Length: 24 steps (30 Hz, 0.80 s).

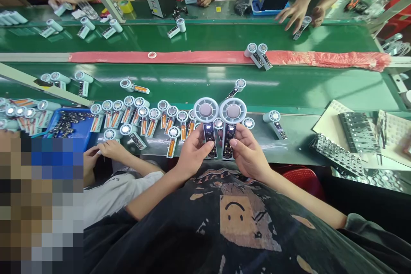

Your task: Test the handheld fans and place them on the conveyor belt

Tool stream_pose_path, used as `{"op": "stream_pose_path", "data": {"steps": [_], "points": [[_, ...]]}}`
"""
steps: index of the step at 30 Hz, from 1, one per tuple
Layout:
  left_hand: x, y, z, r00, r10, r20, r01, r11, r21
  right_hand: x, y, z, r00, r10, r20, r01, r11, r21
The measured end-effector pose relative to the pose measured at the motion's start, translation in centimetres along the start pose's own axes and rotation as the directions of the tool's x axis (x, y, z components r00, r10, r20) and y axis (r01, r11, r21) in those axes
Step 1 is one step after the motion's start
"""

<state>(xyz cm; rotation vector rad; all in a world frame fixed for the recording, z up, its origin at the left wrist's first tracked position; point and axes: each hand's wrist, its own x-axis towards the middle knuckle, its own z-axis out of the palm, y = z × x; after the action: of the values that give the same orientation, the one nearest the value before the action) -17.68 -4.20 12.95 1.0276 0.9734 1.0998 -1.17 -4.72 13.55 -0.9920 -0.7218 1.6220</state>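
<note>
My left hand [195,150] is wrapped round the open handle of a pale blue handheld fan [206,110], thumb on its dark circuit board. A second handheld fan [233,111] is gripped the same way by my right hand [251,153]. Both fans stand upright side by side, round heads up and nearly touching, and a small white light shows on each board. Behind them, partly hidden, more fan heads [248,123] lie on the metal bench edge. To the right rests a single fan [274,116] with its board exposed.
Rows of fans with orange-looking inserts [154,114] lie to the left, near a blue tray [77,130] of small parts. A co-worker's hands [111,150] work there. Circuit boards [359,130] lie at right. Beyond the green belt [180,72] runs a red-covered divider [205,57], with people opposite.
</note>
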Motion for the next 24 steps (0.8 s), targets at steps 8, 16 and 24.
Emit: {"op": "stream_pose_path", "data": {"steps": [8,16,24], "points": [[-0.8,0.6,-0.2,0.999,-0.033,-0.021,0.034,0.999,0.04,-0.4,0.4,0.2,1.0,0.025,-0.004,-0.025,1.0,0.019],[-1.0,-0.1,0.4,0.999,-0.02,-0.039,0.022,0.999,0.031,-0.9,0.4,0.1,1.0,0.0,-0.007,0.0,1.0,-0.013],[0.8,-5.9,0.5,0.922,-0.294,-0.251,0.381,0.798,0.467,0.4,3.0,-6.3,0.967,0.116,-0.225,-0.222,0.817,-0.533]]}}
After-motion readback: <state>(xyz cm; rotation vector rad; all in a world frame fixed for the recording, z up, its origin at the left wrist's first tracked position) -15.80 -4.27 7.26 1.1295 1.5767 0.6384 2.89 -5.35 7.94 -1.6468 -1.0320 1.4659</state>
